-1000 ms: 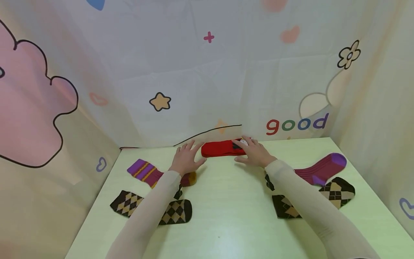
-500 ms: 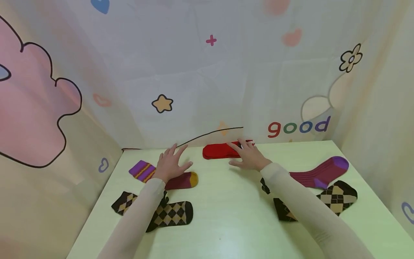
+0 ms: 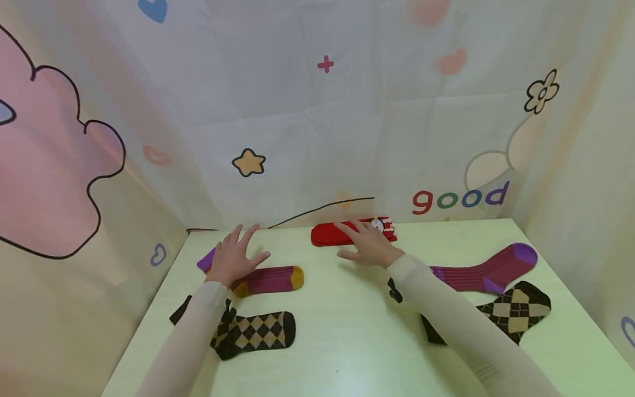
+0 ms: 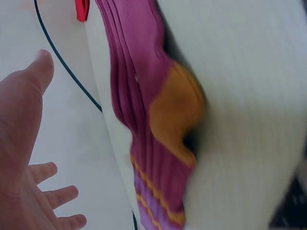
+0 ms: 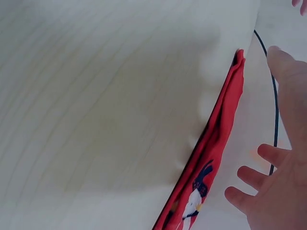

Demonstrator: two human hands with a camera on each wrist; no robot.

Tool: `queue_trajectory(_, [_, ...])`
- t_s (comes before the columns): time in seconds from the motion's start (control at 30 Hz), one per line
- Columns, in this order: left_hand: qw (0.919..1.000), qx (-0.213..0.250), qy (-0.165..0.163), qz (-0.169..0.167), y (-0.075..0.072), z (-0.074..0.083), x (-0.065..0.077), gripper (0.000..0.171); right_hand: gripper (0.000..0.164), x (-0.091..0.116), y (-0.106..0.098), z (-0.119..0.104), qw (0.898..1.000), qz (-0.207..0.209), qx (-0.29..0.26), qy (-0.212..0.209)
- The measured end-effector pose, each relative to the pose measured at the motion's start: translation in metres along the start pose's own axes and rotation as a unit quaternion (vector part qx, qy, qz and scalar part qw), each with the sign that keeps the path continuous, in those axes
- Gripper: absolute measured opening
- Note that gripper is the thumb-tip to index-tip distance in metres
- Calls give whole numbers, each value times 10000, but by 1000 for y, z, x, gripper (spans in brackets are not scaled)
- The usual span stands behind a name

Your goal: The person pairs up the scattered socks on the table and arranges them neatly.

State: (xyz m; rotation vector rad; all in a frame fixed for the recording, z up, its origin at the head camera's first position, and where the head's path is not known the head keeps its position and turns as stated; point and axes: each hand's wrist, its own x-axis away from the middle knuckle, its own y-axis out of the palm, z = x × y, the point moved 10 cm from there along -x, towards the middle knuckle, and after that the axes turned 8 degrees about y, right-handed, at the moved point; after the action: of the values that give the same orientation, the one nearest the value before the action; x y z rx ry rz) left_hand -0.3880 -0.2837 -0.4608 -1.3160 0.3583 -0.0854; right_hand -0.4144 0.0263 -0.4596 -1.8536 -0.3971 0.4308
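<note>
My left hand (image 3: 232, 259), fingers spread, hovers over the maroon sock with mustard toe and heel and a purple striped cuff (image 3: 273, 280); its palm is bare in the left wrist view. My right hand (image 3: 369, 245) is held with fingers extended over the red sock (image 3: 327, 234), which lies at the table's back edge. A white cartoon figure shows on that sock's right end. In the right wrist view the red sock (image 5: 223, 124) lies folded flat beside my spread fingers. Neither hand holds anything.
Nearer me on the left lies a black-and-tan argyle sock (image 3: 265, 331), partly under my sleeve. To the right are a maroon sock with purple toe and heel (image 3: 478, 273) and another argyle sock (image 3: 518, 309), partly covered by my right forearm. A printed curtain (image 3: 297, 110) hangs behind the table.
My left hand has moved left, away from the red sock to above the mustard-toed sock. My right hand has shifted slightly left, uncovering the figure on the red sock.
</note>
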Motion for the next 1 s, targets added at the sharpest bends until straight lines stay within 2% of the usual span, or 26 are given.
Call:
queue_trajectory(0.13, [10000, -26, -58, 3, -1, -11, 6, 86, 82, -4, 4, -11, 10000, -1, 60, 9])
queue_trajectory(0.3, [9998, -8, -183, -120, 3, -25, 11, 88, 83, -12, 17, -23, 9996, -240, 126, 119])
queue_trajectory(0.47, [9997, -118, -189, -104, 1, -37, 14, 92, 83, -19, 27, -37, 9992, -379, 102, 89])
queue_trajectory(0.77, [9991, 75, -328, -264, -3, -56, 22, 90, 84, -26, 38, -67, 9982, -570, 136, -93])
queue_trajectory(1.0, [9984, 227, -400, -328, -5, -70, 28, 89, 84, -24, 42, -88, 9972, -610, 155, -408])
